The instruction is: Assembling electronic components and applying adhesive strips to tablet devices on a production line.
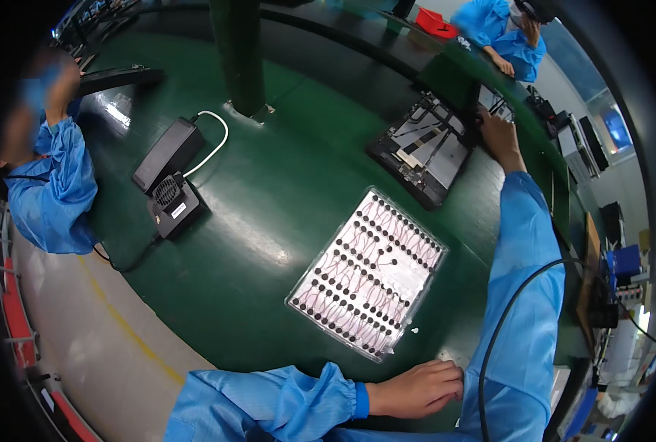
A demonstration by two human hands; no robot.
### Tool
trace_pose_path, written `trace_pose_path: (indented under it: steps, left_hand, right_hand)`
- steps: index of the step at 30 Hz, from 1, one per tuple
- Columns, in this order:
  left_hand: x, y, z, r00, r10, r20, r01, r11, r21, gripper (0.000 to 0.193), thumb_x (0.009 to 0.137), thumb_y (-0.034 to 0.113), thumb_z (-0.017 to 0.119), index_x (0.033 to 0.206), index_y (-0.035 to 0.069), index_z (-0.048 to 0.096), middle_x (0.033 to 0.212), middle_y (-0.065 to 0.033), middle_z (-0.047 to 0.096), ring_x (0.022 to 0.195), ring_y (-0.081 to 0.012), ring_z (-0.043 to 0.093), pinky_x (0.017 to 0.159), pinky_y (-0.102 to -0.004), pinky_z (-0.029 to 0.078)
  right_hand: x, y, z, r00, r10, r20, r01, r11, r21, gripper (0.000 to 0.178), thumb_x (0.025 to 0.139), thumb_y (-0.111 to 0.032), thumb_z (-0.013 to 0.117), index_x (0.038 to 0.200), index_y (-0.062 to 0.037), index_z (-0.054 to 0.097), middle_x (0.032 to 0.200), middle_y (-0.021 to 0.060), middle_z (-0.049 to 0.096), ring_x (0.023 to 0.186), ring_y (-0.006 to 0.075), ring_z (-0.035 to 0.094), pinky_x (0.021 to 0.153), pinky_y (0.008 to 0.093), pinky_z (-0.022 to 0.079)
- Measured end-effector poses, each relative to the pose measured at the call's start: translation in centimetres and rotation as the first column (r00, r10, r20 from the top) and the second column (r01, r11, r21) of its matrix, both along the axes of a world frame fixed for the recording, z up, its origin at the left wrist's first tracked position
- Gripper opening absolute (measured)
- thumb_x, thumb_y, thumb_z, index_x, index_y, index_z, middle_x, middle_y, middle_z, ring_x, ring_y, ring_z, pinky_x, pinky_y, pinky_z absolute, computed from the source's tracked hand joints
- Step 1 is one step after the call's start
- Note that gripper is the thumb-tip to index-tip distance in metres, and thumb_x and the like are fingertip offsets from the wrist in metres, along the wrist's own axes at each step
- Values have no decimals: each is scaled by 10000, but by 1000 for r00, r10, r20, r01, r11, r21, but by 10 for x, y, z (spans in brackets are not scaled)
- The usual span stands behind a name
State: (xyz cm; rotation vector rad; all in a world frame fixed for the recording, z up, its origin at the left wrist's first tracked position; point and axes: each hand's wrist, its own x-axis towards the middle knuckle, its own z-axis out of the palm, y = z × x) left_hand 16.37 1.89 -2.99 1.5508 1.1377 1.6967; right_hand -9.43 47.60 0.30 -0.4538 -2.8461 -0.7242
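Observation:
My left hand (419,390) rests palm down at the near table edge, beside my right forearm. Its fingers are loosely bent and nothing shows in them. My right arm stretches far forward, and my right hand (500,140) is closed at the right edge of an opened flat device (433,151) with bare inner parts and dark ribbon cables. What those fingers hold, if anything, is hidden. Just beyond them is a dark panel with a pale, shiny face (496,102). Between my hands lies a clear tray (292,303) with rows of small black round parts on thin reddish wires.
On the green table (269,177), a black fan unit (177,206) and black box (168,155) with a white cable stand left. A green post (238,59) rises behind. A black cable (516,295) crosses my right sleeve. People in blue sit left and far right, near a red bin (435,23).

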Motion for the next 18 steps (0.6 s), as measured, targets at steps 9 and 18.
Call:
trace_pose_path:
  steps: [9,18]
  left_hand:
    - [3,-2,-4,998,-63,13,63,998,-13,97,904,50,576,999,43,599,1027,-110,544,993,-304,555,893,-423,459]
    - [5,-10,-3,990,-141,21,142,989,-41,80,929,46,558,997,62,598,1037,-88,561,908,-296,584,861,-428,469]
  right_hand:
    - [-14,30,5,957,228,177,-234,972,12,485,923,-157,615,1382,-29,526,849,218,718,807,393,715,726,506,568]
    - [95,9,-20,950,295,-107,-295,955,15,636,889,-114,653,1500,-154,480,1308,134,658,1071,312,676,879,432,572]
